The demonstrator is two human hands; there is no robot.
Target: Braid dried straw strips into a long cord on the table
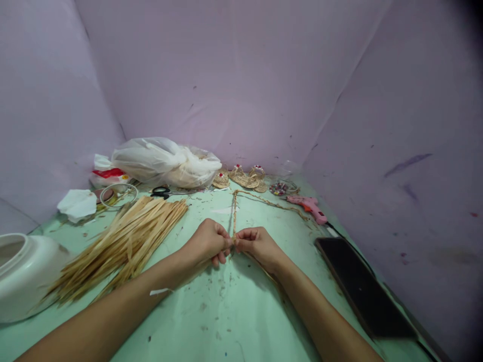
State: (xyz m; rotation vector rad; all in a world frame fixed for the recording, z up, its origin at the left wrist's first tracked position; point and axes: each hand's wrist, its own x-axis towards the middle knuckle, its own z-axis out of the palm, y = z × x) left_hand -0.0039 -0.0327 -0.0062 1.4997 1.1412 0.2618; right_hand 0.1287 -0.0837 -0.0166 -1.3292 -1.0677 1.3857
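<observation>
Over the middle of the pale green table (211, 311), my left hand (212, 240) and my right hand (258, 245) meet with their fingertips almost touching. Both pinch the near end of a thin braided straw cord (235, 213). From my fingers the cord runs straight away from me, bends sharply, then trails off to the right across the table. A loose strand hangs below my right hand, mostly hidden by the wrist. To the left of my left arm lies a fanned bundle of dry straw strips (124, 241).
At left are a white plastic jar (41, 261), a ring (118, 196) and black-handled scissors (161, 192). A knotted plastic bag (166, 162) and small woven slippers (247, 178) line the back wall. A pink glue gun (309, 205), beads (279, 188) and a dark phone (364, 286) lie right.
</observation>
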